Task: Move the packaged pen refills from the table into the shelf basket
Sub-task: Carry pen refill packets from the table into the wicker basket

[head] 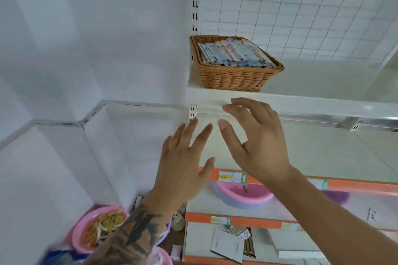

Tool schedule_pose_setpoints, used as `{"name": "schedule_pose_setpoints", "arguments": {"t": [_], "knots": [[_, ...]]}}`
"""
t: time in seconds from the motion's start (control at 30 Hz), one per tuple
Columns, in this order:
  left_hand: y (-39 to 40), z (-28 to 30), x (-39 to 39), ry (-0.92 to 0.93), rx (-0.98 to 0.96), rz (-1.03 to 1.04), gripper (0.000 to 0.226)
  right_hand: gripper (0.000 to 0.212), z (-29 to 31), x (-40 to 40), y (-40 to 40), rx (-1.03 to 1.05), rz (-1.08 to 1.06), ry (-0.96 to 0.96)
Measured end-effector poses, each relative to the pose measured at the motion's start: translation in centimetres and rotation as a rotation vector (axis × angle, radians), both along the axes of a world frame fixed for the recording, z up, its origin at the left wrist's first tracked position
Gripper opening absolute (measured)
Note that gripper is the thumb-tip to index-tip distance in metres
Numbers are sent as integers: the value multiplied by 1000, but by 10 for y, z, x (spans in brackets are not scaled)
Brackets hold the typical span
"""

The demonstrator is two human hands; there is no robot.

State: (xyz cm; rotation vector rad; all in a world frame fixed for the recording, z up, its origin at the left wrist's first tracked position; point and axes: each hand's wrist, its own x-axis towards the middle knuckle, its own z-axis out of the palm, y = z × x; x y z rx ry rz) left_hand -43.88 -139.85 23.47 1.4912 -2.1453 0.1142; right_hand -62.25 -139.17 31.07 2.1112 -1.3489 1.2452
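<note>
A brown wicker basket point(234, 77) stands on the white upper shelf point(312, 101), holding several flat packaged pen refills point(232, 52) laid side by side. Both my hands hang in the air below the shelf's front edge, empty. My left hand point(185, 163) has its fingers spread and straight, pointing up. My right hand point(256, 137) is just to its right, fingers relaxed and slightly bent, a ring on one finger. Neither hand touches the basket or the shelf.
A white wire grid panel point(301, 6) backs the shelf. Lower shelves with orange price strips point(237, 220) hold pink clocks point(243, 194) and notebooks point(228, 245). A pink bowl of rubber bands point(97, 228) sits at lower left. A white wall is on the left.
</note>
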Motion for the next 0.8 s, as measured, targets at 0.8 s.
{"name": "schedule_pose_setpoints", "arguments": {"t": [0.8], "knots": [[517, -86, 47, 22, 456, 1225, 70, 63, -179, 129, 319, 706, 911, 438]]}}
